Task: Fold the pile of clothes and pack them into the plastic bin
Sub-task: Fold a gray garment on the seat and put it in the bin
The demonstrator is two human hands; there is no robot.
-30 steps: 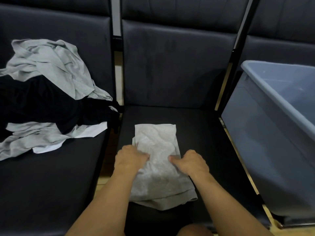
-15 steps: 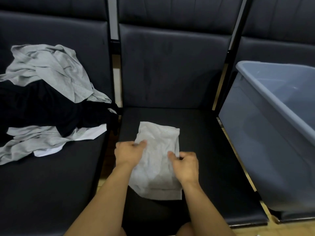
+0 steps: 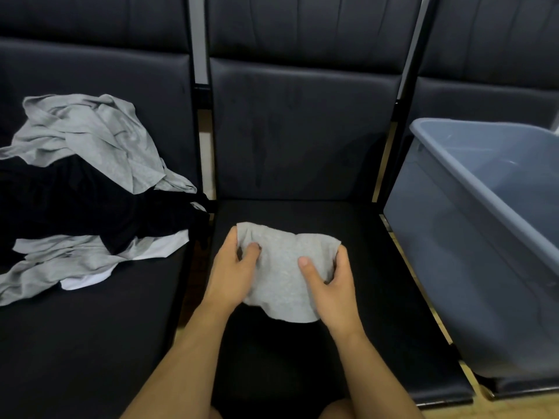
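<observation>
Three black padded seats stood side by side. A heap of grey, black and white clothes lay on the left seat; a grey plastic bin sat on the right.

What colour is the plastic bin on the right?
Blue-grey plastic bin, plain, seen in the head view.

- You have three dark padded seats side by side, backrests upright.
- Between them you can see black frame posts.
- Pale wooden floor shows at lower right.
</observation>
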